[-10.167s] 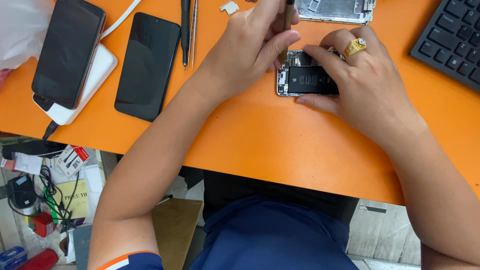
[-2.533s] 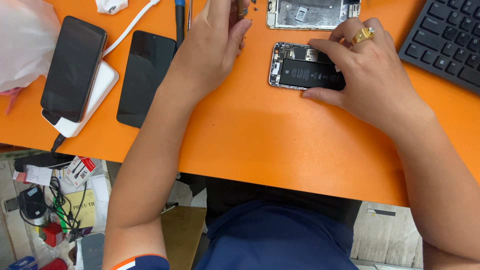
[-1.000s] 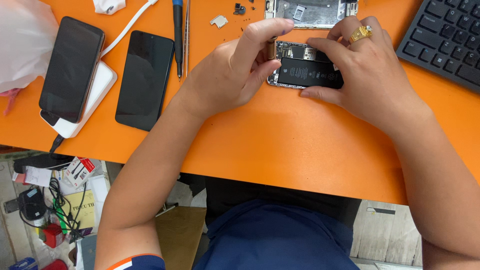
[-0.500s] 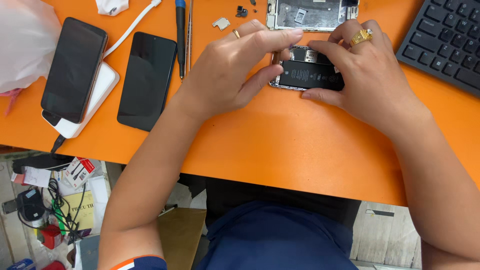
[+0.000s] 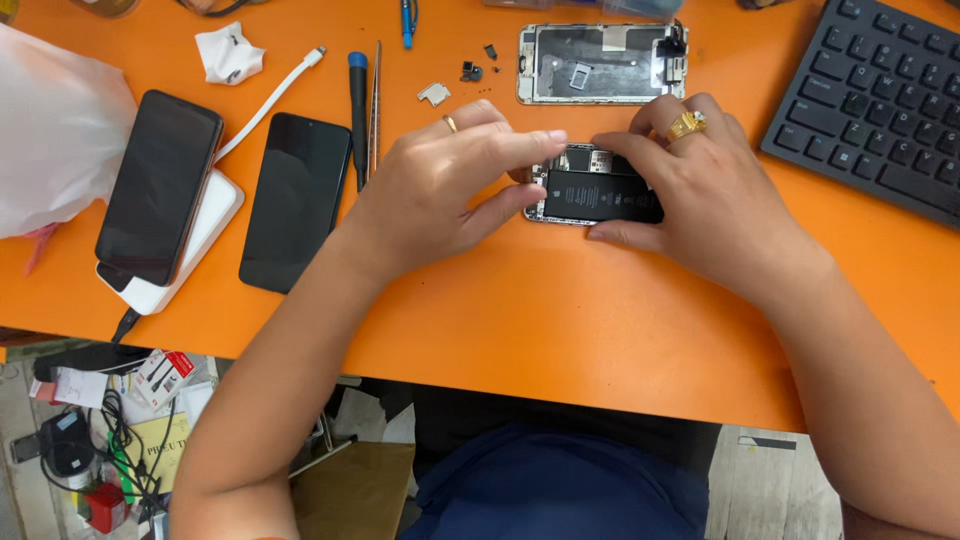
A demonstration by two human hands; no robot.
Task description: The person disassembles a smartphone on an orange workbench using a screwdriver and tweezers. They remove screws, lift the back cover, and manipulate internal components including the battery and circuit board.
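Left hand (image 5: 440,190) — thumb and forefinger pinched on the near-left edge of the opened phone (image 5: 600,190); right hand (image 5: 700,200) clasps its right side. Phone lies flat on the orange table (image 5: 560,320), black battery exposed. Beyond it, a detached back frame (image 5: 600,65); left, a blue-handled screwdriver (image 5: 357,115) — two dark phones (image 5: 296,200); keyboard (image 5: 870,100) right.

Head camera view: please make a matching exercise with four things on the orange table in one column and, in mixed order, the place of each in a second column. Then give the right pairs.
Things:
1. opened phone
2. keyboard
3. screwdriver
4. white power bank

Places:
A. under a dark phone, at the left
B. between the left hand and the right hand
C. at the far right edge
D. just above the lone dark phone lying flat, blue handle end away from the person

Pairs: 1-B, 2-C, 3-D, 4-A
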